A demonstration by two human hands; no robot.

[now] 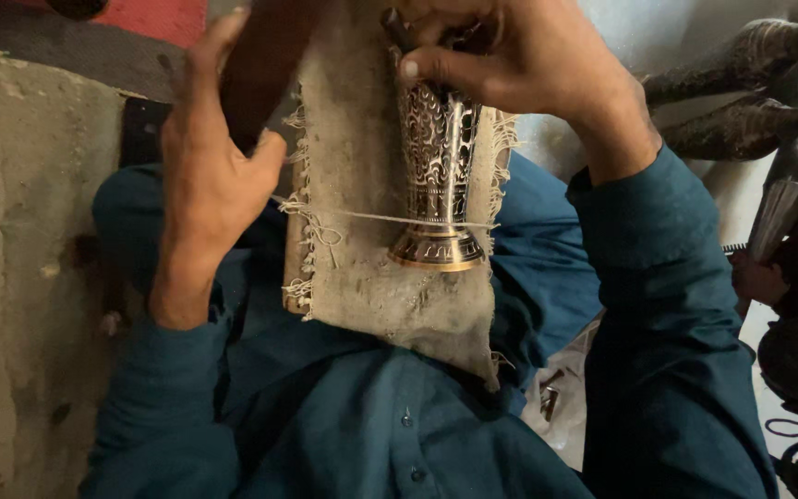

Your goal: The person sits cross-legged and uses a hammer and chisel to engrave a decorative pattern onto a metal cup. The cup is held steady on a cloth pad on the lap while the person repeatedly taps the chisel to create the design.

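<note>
An engraved metal vase [436, 176] with a dark floral pattern and a brass-coloured foot lies on a frayed, dirty cloth [371, 286] draped over my lap. My right hand [519, 65] grips the vase's upper end, fingers curled round it and round a thin dark tool that is only partly visible. My left hand [210, 157] is closed on a dark wooden block [265, 65] that stands just left of the cloth. Both arms wear teal sleeves.
A grey concrete wall or slab [20, 259] fills the left side. More engraved metal vases [741, 92] lie at the upper right. A white plastic bag [556, 388] sits by my right leg. A red surface [159, 18] shows at the top.
</note>
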